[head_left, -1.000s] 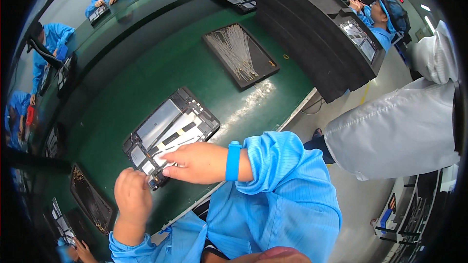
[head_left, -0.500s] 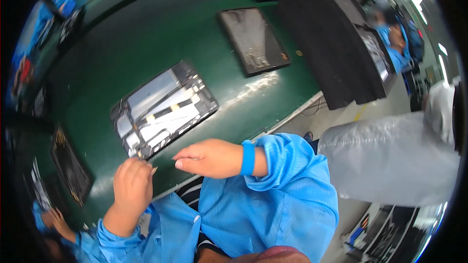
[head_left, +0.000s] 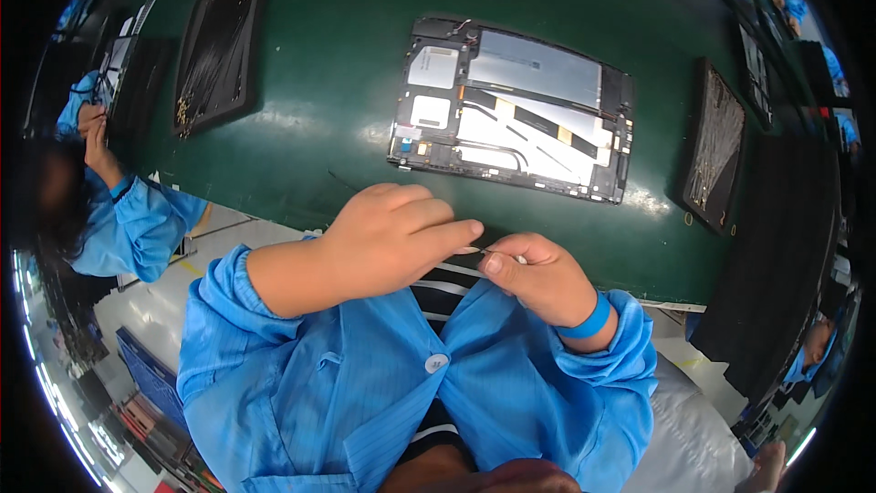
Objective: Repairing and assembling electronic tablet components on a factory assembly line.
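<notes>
Pinching thin dark wire (head_left: 485, 250) with left hand (head_left: 391, 236) and right hand (head_left: 538, 276), fingertips close together; facing opened tablet (head_left: 516, 114) on green table (head_left: 324, 64) beyond both hands.

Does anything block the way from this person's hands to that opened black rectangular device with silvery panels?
Nothing visible does. From above, only green tabletop shows between the left hand or the right hand and the opened black rectangular device with silvery panels. One dark rectangular tray lies off left, another dark rectangular tray off right.
</notes>
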Demonstrator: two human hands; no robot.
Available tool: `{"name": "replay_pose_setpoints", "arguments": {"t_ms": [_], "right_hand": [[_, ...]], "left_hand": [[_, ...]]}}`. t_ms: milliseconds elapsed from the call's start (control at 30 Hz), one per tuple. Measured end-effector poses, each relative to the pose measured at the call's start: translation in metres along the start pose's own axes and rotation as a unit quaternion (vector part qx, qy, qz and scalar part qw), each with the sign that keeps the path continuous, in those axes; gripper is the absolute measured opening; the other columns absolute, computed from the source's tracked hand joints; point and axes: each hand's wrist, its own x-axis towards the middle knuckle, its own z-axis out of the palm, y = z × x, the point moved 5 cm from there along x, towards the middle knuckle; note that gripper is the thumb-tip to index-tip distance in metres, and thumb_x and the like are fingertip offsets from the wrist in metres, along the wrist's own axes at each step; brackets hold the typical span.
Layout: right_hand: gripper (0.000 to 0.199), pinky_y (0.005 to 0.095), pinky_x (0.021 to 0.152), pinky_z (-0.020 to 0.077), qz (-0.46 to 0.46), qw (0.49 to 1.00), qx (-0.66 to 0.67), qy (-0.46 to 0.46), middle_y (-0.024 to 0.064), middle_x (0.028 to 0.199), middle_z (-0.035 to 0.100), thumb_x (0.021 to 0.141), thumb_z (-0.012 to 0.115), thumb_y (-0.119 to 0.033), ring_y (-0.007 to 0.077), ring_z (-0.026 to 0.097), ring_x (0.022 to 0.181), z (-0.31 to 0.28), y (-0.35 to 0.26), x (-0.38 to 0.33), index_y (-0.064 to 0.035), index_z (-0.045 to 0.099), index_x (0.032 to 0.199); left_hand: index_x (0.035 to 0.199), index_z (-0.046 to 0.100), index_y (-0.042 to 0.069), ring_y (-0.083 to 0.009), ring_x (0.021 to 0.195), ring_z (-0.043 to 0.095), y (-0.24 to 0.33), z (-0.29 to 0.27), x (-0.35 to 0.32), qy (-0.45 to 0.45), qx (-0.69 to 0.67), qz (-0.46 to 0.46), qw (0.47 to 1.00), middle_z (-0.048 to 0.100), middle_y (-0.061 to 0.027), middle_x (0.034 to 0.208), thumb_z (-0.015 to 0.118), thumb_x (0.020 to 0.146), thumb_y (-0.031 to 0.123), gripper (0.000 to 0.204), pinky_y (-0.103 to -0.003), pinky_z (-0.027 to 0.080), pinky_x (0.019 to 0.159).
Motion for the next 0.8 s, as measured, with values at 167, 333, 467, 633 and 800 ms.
{"name": "replay_pose_setpoints", "arguments": {"t_ms": [167,333,467,633,800], "right_hand": [[0.020,0.0209,0.066,0.0418,0.023,0.999,0.014,-0.028,0.0021,0.080,0.057,0.080,0.055,-0.019,0.0077,0.050,0.074,0.005,-0.011,0.003,-0.0021,0.058,0.089],[0.024,0.0185,0.056,0.0387,0.065,0.998,-0.001,0.012,0.0003,0.073,0.055,0.080,0.053,-0.026,0.0064,0.045,0.061,-0.004,-0.008,0.009,-0.0037,0.057,0.088],[0.023,0.0189,0.054,0.0382,0.055,0.998,0.016,0.022,0.0002,0.071,0.054,0.080,0.054,-0.026,0.0064,0.045,0.060,-0.004,-0.007,0.013,-0.0037,0.057,0.084],[0.019,0.0195,0.048,0.0368,-0.018,0.982,0.149,0.117,0.0033,0.068,0.053,0.078,0.056,-0.021,0.0079,0.046,0.056,-0.006,-0.017,0.024,-0.0035,0.053,0.085],[0.025,0.0199,0.046,0.0371,-0.163,0.950,0.173,0.202,0.0055,0.067,0.052,0.081,0.051,-0.022,0.0086,0.046,0.054,-0.016,-0.047,0.033,-0.0032,0.048,0.097]], "left_hand": [[0.088,0.057,0.009,-0.0155,0.057,0.048,-0.004,0.001,0.002,0.011,0.011,0.015,1.000,0.047,-0.0001,0.066,0.059,0.059,0.011,0.028,-0.026,0.040,0.048],[0.087,0.057,0.009,-0.0153,0.058,0.048,-0.008,0.005,0.003,0.014,-0.017,0.001,1.000,0.047,0.0001,0.065,0.059,0.059,0.011,0.028,-0.026,0.040,0.048],[0.084,0.057,0.008,-0.0152,0.057,0.048,-0.007,0.004,0.005,0.058,-0.017,0.014,0.998,0.048,0.0003,0.066,0.060,0.059,0.011,0.025,-0.025,0.039,0.048],[0.080,0.057,0.007,-0.0206,0.069,0.050,-0.015,0.008,0.012,0.079,0.023,-0.044,0.996,0.052,-0.0029,0.072,0.061,0.061,0.009,0.020,-0.030,0.041,0.060],[0.079,0.057,0.005,-0.0250,0.083,0.049,-0.032,0.016,0.011,0.080,0.071,-0.105,0.989,0.055,-0.0058,0.079,0.059,0.066,0.005,0.014,-0.034,0.038,0.074]]}}
